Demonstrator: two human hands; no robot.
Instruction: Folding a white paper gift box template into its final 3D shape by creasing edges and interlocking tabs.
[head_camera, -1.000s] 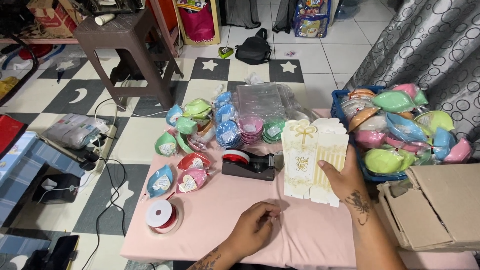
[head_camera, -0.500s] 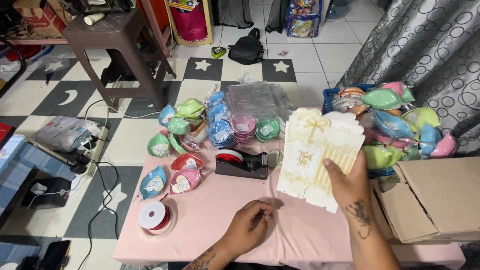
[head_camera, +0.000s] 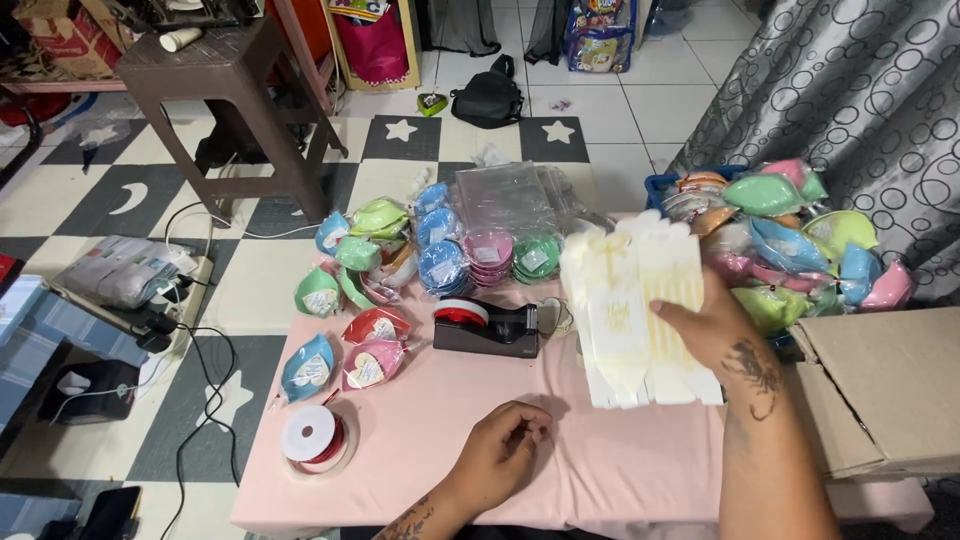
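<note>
My right hand (head_camera: 722, 333) grips a flat cream and yellow striped paper favour box (head_camera: 633, 310) with a gold bow print, held over the right side of the pink table (head_camera: 430, 450); the box looks blurred. My left hand (head_camera: 502, 455) rests curled on the pink tabletop near its front edge, fingertips pinched together; whether something small sits between them I cannot tell. A black tape dispenser (head_camera: 487, 327) with red tape stands just left of the box.
Colourful wrapped packets (head_camera: 357, 290) and stacked small bowls (head_camera: 490, 258) lie at the table's far side. A blue basket (head_camera: 662, 187) of packets stands right, a cardboard box (head_camera: 880, 390) in front of it. A red ribbon spool (head_camera: 314, 437) sits front left. Cables cross the floor.
My right hand has swung the favour box downward and tilted it flatter toward the table, so it now blurs. My left hand has stayed in place.
</note>
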